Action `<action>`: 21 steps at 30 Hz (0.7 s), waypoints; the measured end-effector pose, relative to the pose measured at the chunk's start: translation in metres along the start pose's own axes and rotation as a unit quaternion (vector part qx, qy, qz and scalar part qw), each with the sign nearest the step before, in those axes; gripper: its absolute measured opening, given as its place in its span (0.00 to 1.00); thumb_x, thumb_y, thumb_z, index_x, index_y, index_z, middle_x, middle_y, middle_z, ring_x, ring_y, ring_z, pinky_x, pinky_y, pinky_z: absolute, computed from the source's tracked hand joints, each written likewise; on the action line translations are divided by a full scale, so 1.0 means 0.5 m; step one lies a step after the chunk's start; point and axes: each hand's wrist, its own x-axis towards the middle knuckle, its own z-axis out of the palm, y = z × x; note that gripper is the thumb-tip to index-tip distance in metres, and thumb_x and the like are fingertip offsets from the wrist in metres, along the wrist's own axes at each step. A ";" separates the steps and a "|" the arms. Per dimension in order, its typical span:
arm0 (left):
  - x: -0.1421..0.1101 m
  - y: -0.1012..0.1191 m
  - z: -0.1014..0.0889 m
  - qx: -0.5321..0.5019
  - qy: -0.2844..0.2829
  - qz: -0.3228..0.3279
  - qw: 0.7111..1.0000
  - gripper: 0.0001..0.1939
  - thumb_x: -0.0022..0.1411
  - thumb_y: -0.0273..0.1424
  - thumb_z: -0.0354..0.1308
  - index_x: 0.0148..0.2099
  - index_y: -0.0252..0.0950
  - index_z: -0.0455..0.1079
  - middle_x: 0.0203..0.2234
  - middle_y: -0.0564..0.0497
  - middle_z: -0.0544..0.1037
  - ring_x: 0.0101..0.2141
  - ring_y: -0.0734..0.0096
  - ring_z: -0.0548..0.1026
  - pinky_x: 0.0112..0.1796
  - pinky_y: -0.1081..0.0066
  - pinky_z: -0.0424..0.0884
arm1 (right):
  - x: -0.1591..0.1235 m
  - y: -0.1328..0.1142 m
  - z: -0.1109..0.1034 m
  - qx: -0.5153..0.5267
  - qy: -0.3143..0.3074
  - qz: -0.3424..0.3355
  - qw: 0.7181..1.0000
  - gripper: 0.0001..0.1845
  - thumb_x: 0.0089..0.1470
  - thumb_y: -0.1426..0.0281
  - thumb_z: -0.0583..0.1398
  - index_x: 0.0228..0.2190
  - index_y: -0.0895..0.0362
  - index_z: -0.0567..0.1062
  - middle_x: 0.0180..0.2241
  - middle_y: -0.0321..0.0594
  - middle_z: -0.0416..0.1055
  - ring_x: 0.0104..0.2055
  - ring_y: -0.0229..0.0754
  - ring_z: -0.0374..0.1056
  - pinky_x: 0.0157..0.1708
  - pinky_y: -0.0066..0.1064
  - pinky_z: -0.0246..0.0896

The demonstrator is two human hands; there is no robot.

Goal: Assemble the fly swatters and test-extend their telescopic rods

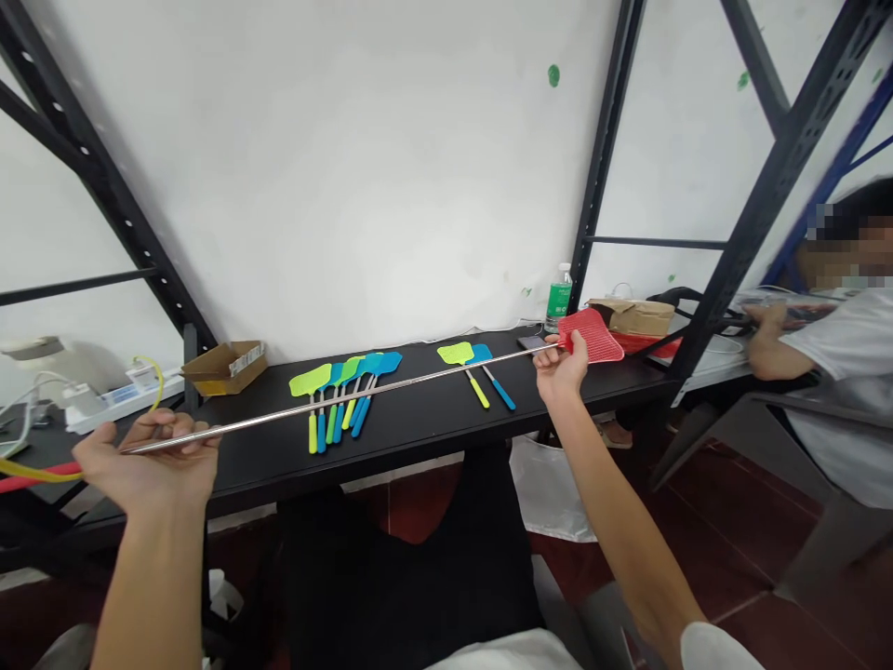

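A red fly swatter (593,337) with a long, drawn-out metal rod spans the view above the black table. My left hand (154,465) is closed around the rod's left end, palm up, near the red handle. At the other end my right hand (562,374) pinches the neck just below the red mesh head. Beneath the rod lies a fanned row of several fly swatters (322,437) in yellow-green, green and blue. Farther right on the table are a yellow-green fly swatter (480,391) and a blue fly swatter (502,395), side by side.
An open cardboard box (224,370) and a white power strip (118,405) are at the left. A green-labelled bottle (559,298), a phone (531,343) and a brown paper package (634,316) stand or lie at the right. Black shelf posts (606,140) frame the table. Another person (837,372) sits at far right.
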 end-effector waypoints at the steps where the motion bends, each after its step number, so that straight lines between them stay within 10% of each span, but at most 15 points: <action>1: 0.000 0.000 -0.001 -0.005 0.000 0.001 1.000 0.15 0.54 0.39 0.43 0.23 0.37 0.61 0.15 0.55 0.58 0.16 0.74 0.55 0.16 0.74 0.54 | 0.004 -0.005 -0.003 -0.007 0.003 -0.006 1.000 0.22 0.61 0.56 0.51 0.21 0.56 0.66 0.11 0.26 0.49 0.13 0.30 0.48 0.14 0.23 0.48; 21: 0.002 -0.025 -0.008 -0.078 0.017 -0.046 0.996 0.12 0.58 0.33 0.43 0.23 0.37 0.56 0.12 0.55 0.58 0.13 0.77 0.55 0.18 0.72 0.51 | 0.050 -0.065 -0.060 -0.098 0.027 -0.085 0.991 0.22 0.63 0.58 0.48 0.20 0.55 0.60 0.13 0.26 0.48 0.12 0.30 0.47 0.12 0.21 0.48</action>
